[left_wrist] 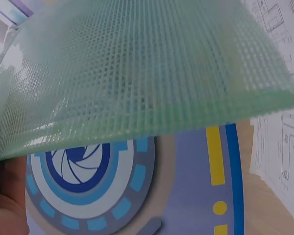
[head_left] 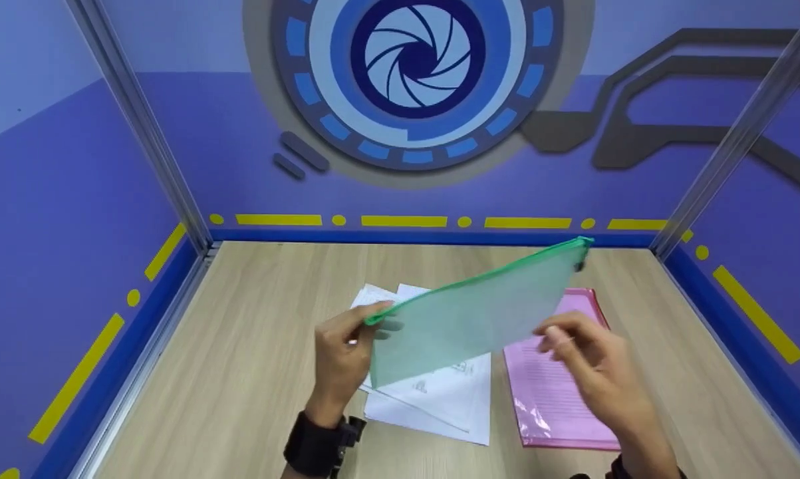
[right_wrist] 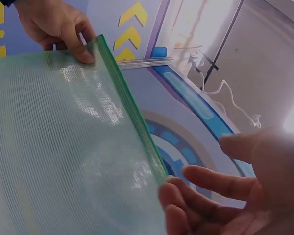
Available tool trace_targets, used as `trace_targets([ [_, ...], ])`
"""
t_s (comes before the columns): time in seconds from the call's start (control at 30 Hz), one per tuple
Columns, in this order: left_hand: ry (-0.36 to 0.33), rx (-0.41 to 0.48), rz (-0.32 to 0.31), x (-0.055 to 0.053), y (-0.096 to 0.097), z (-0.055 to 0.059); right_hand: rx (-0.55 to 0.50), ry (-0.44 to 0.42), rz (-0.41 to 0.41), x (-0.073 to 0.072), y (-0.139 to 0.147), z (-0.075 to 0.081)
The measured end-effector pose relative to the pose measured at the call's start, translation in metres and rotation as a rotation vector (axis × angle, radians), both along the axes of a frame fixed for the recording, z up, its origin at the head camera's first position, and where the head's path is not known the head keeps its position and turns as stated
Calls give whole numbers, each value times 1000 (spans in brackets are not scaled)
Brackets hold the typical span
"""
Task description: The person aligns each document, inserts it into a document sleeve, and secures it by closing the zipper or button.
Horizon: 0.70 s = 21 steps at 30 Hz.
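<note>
Guard against dropping pouch (head_left: pixel 469 319): pinched only at one corner by left hand (head_left: pixel 344 349), with right hand (head_left: pixel 600 374) half-open, empty.

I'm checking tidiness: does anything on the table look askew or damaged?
Only the white papers look askew: below the green pouch, they lie fanned at differing angles, edges unaligned. No spill or damage shows.

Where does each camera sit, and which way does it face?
Head: on the head, facing forward and down at the green pouch, white papers and pink folder; left hand and right hand show.
Left wrist: worn there, facing the pouch close up; part of the left hand shows.
Right wrist: worn there, facing the pouch and the wall emblem beyond; both hands show.
Shared by head and left wrist: pouch, papers.
</note>
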State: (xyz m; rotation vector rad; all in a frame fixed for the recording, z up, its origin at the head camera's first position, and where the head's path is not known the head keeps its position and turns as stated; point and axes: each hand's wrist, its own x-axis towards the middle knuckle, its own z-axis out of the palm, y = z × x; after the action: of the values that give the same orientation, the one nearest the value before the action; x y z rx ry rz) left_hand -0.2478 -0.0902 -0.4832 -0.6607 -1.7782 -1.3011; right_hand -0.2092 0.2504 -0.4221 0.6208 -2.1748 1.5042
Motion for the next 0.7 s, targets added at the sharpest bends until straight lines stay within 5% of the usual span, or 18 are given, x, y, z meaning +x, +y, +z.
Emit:
trace_targets([
  [0.1,56,-45,-37,7,16,5,79,-166,96,-3,-5,-2],
  [0.2,121,-89,-77,17,28,13,51,-286,76,-7,-8,-2],
  [0.43,200,-170,-204,30,43,25,-129,-357,19,-9,-8,0],
  [0.57,121,-233,-246,30,41,25,-179,-319,50,-10,-6,-2],
  [0.7,-86,-325,-252,31,34,24,-242,-239,108,-12,-5,-6],
])
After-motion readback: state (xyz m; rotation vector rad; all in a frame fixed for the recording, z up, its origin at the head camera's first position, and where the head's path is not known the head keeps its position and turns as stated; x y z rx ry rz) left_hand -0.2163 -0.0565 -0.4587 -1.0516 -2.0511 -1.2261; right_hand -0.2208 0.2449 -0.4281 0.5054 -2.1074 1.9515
